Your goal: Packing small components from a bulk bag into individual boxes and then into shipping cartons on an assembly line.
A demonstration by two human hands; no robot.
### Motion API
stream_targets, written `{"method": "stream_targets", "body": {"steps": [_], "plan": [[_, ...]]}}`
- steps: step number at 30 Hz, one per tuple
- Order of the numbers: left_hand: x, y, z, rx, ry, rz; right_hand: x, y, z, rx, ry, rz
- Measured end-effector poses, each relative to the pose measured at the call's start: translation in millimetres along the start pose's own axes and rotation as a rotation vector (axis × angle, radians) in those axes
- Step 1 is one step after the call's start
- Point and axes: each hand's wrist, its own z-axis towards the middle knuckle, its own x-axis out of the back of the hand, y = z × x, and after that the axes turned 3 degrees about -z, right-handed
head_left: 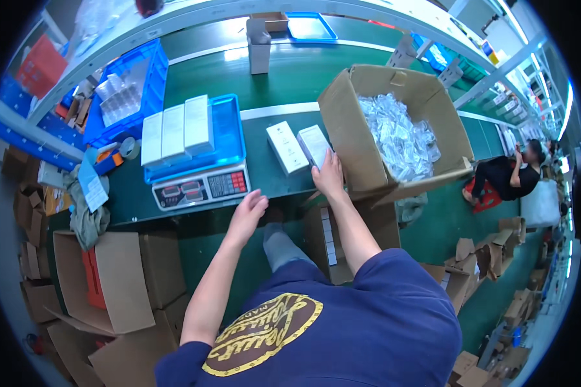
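Note:
My right hand [330,174] has its fingers around the near end of a small white box [314,146] on the green table. Another white box [286,148] with small dark marks lies just left of it. My left hand [248,215] hovers at the table's front edge, beside the scale's right corner. Its fingers are loosely bent and apart, with nothing in them. The scale [200,189] has dark displays and a red-and-black keypad. A blue tray [229,138] rests on it, carrying three white boxes [174,134] side by side.
An open carton [342,122] of clear plastic pieces [400,138] stands right of the boxes. A blue crate [150,77] is at the far left. One upright box [259,53] stands further back. Cartons [126,280] crowd the floor; a person [519,171] sits at far right.

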Motion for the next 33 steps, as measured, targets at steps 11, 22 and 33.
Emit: {"method": "stream_targets", "body": {"steps": [11, 22, 33], "plan": [[-72.6, 30.5, 203.7, 0.162, 0.452, 0.658, -49.7, -12.7, 68.6, -0.331, -0.374, 0.547], [41.4, 160.5, 107.5, -0.071, -0.11, -0.005, 53.0, -106.7, 78.8, -0.559, -0.192, 1.463], [250.9, 133.0, 45.2, -0.056, 0.015, -0.547, -24.7, -286.7, 101.8, -0.003, -0.145, 0.139]]}}
